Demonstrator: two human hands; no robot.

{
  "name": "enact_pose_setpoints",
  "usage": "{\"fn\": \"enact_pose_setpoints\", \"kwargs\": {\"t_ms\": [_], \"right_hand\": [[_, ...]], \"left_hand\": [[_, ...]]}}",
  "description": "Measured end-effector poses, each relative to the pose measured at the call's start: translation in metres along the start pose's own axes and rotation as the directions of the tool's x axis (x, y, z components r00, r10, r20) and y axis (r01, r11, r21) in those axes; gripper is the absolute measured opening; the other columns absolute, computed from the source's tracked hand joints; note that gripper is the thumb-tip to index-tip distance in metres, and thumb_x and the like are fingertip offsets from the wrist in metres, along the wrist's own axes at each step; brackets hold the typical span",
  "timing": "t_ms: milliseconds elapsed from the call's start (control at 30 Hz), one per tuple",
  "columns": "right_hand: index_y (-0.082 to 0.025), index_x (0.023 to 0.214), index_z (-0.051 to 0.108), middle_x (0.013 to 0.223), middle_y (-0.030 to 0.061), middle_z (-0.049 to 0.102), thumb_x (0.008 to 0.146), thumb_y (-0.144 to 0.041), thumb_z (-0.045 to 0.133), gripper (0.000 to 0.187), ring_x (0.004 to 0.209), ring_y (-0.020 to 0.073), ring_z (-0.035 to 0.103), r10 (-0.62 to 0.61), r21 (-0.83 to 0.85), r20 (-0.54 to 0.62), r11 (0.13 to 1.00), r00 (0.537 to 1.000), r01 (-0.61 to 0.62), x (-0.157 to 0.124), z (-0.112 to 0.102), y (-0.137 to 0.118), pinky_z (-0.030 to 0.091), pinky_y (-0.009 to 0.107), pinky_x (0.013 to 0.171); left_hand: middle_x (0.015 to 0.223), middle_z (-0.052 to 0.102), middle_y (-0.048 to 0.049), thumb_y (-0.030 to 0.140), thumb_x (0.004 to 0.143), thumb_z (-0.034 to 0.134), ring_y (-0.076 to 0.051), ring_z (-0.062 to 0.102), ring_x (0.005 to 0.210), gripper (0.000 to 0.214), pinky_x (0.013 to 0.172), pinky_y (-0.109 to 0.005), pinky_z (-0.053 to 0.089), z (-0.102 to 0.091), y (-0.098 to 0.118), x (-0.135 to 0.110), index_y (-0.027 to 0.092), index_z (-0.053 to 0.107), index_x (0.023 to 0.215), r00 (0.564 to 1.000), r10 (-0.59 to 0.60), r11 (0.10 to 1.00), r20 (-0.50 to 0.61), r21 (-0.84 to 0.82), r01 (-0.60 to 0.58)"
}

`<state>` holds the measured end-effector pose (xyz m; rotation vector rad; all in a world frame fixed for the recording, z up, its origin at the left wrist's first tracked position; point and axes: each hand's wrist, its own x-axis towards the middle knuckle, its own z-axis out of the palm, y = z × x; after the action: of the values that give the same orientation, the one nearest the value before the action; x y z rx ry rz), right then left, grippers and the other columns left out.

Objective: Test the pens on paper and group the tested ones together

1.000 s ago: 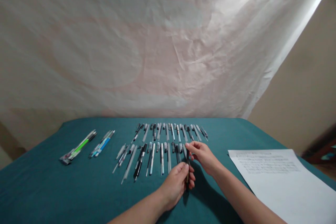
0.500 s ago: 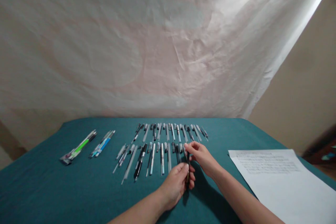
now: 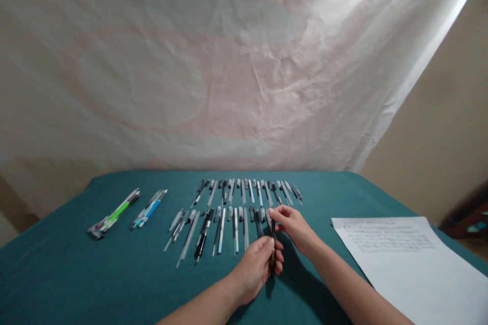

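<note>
My left hand point(image 3: 256, 267) is closed around the lower part of a dark pen point(image 3: 273, 236), which stands nearly upright. Near the pen's upper end, the fingers of my right hand point(image 3: 290, 224) pinch it. Just left of my hands lies a near row of pens and caps, among them a thick black pen point(image 3: 204, 236) and a light blue-white pen point(image 3: 221, 231). Behind it runs a second row of clear and dark pens, including a clear pen point(image 3: 243, 193). Parts of the near row are hidden behind my hands.
Two bundles of pens rest at the left: one with a bright green pen point(image 3: 117, 213), the other with a blue pen point(image 3: 151, 213). Paper sheets point(image 3: 427, 279) with lines of writing lie at the right. A pale hanging sheet point(image 3: 229, 86) closes off the back of the green-covered table point(image 3: 114, 284).
Almost nothing differs. Both hands keep their hold on the pen, with at most a very slight shift of the right fingers.
</note>
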<state>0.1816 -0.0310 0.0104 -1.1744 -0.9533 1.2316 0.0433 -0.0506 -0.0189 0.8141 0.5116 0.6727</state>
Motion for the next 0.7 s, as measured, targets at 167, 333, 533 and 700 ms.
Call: {"fn": "enact_pose_setpoints", "kwargs": {"t_ms": [167, 333, 533, 700], "right_hand": [[-0.014, 0.076, 0.066, 0.078, 0.0036, 0.062, 0.064, -0.042, 0.069, 0.031, 0.065, 0.0106, 0.053, 0.020, 0.067, 0.061, 0.997, 0.998, -0.024, 0.0009, -0.0028, -0.0029, 0.040, 0.020, 0.056], [-0.014, 0.083, 0.066, 0.087, 0.0066, 0.063, 0.070, -0.049, 0.061, 0.037, 0.072, 0.0138, 0.056, 0.046, 0.027, 0.085, 0.998, 0.995, -0.049, -0.0013, 0.0011, -0.0043, 0.041, 0.022, 0.057], [-0.015, 0.066, 0.061, 0.067, 0.0005, 0.057, 0.064, -0.043, 0.069, 0.029, 0.060, 0.0102, 0.050, -0.035, -0.032, 0.000, 0.999, 0.999, 0.035, 0.0000, -0.0011, -0.0030, 0.040, 0.020, 0.055], [-0.015, 0.085, 0.065, 0.086, 0.0064, 0.061, 0.068, -0.043, 0.065, 0.033, 0.066, 0.0117, 0.053, -0.062, 0.070, -0.043, 0.995, 0.997, 0.065, 0.0054, -0.0077, -0.0062, 0.041, 0.021, 0.056]], "left_hand": [[0.065, 0.053, -0.0009, 0.037, 0.082, 0.051, -0.009, 0.048, 0.054, 0.025, 0.053, -0.022, 0.033, -0.0001, 0.0010, -0.0004, 0.011, 0.051, 0.083, 1.000, -0.002, 1.000, 0.001, -0.003, 0.002], [0.064, 0.053, -0.0011, 0.039, 0.081, 0.052, -0.009, 0.048, 0.053, 0.027, 0.053, -0.022, 0.033, 0.0005, 0.0000, -0.0003, 0.011, 0.051, 0.082, 1.000, 0.001, 1.000, -0.011, -0.011, -0.001], [0.064, 0.053, -0.0008, 0.039, 0.080, 0.053, -0.009, 0.048, 0.053, 0.028, 0.053, -0.022, 0.033, 0.0006, -0.0001, 0.0000, 0.012, 0.051, 0.083, 1.000, -0.013, 1.000, -0.007, 0.001, 0.013], [0.064, 0.053, -0.0004, 0.041, 0.078, 0.055, -0.009, 0.048, 0.053, 0.030, 0.054, -0.022, 0.033, 0.0012, 0.0022, -0.0018, 0.012, 0.051, 0.083, 1.000, -0.027, 1.000, -0.006, 0.012, 0.028]]}}
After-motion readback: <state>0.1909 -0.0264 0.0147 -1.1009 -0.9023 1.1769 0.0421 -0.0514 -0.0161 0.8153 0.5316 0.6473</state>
